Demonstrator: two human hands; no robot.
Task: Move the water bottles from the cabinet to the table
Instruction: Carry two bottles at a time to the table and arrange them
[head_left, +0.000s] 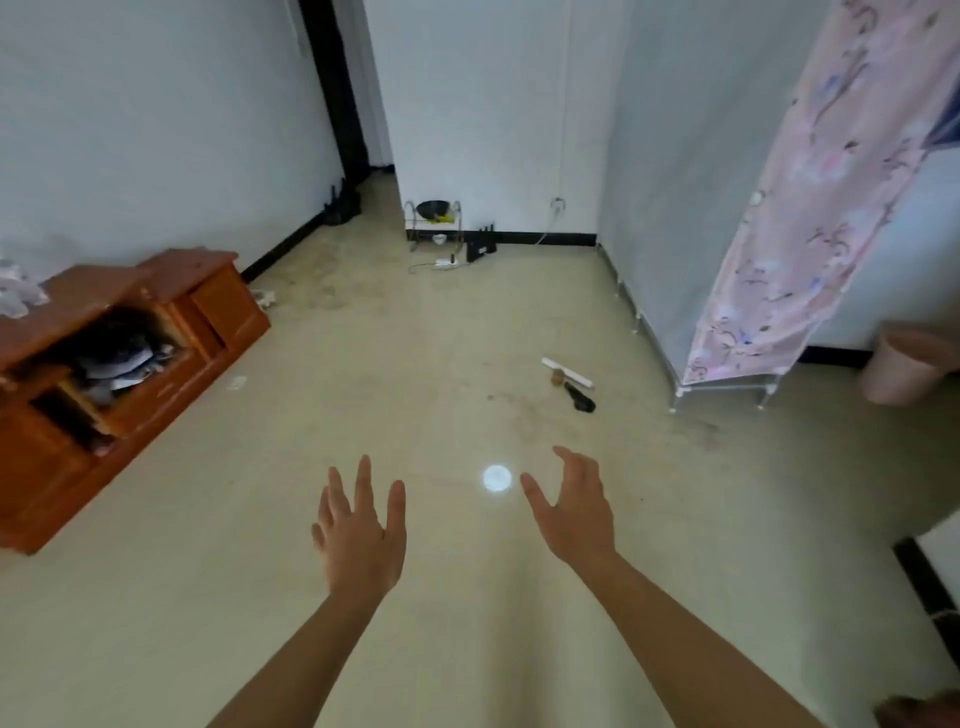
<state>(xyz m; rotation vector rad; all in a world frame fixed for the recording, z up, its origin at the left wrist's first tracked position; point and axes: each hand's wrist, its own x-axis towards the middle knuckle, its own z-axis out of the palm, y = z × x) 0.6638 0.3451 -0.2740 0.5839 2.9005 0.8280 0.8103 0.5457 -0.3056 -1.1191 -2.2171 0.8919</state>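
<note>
My left hand (361, 535) and my right hand (574, 506) are stretched out in front of me over a bare beige floor, both with fingers spread and holding nothing. A low wooden cabinet (124, 332) stands against the left wall, well to the left of my left hand. Its open middle compartment holds dark clutter and papers. No water bottle can be made out in the view, and no table shows.
A fabric wardrobe (737, 244) with a pink floral cover stands at the right, a pink bin (904, 364) beside it. Small objects (569, 382) lie on the floor ahead. A wire rack (434, 221) and cables sit by the far wall. A doorway (358, 104) opens at the back.
</note>
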